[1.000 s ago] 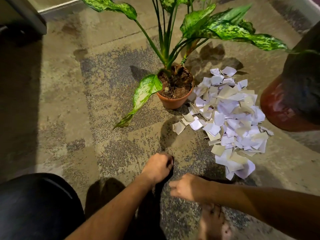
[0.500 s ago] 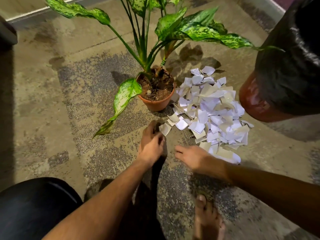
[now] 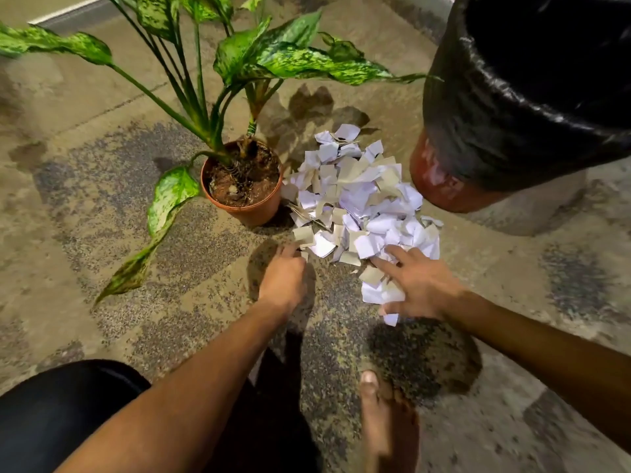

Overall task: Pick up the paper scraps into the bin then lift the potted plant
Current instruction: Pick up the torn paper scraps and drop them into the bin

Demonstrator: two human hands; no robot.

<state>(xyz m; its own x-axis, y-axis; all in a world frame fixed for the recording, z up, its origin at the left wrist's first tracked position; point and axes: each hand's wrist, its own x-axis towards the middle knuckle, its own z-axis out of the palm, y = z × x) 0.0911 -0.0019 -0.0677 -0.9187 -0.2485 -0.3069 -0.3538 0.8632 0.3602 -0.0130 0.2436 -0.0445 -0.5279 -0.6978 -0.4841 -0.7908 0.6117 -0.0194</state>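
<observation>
On the concrete floor point(image 3: 102, 206), the potted plant point(image 3: 244, 180) stands upright at left of centre, its long axis vertical through the stems, with one drooping leaf point(image 3: 160, 216) trailing toward the person and the broad upper leaves reaching right toward the bin. The left hand point(image 3: 283, 281) sits at the near-left edge of the paper scraps point(image 3: 362, 203), its grip curled nearly closed, fingertips apparently pinching at a scrap, though whether it truly has one I cannot tell. The heap lies between the pot and the bin, touching the pot's right side and spreading toward the person. The right hand point(image 3: 415, 285) lies spread wide over the heap's near-right corner, fingers splayed, pressing on loose pieces but enclosing none. Furthest right stands the bin point(image 3: 512, 114), lined with a black bag, its mouth facing up. The likely trouble: light scraps slipping from a loose handful on the way up to the bin's rim, or a sweeping arm catching the leaves and tipping the pot.
</observation>
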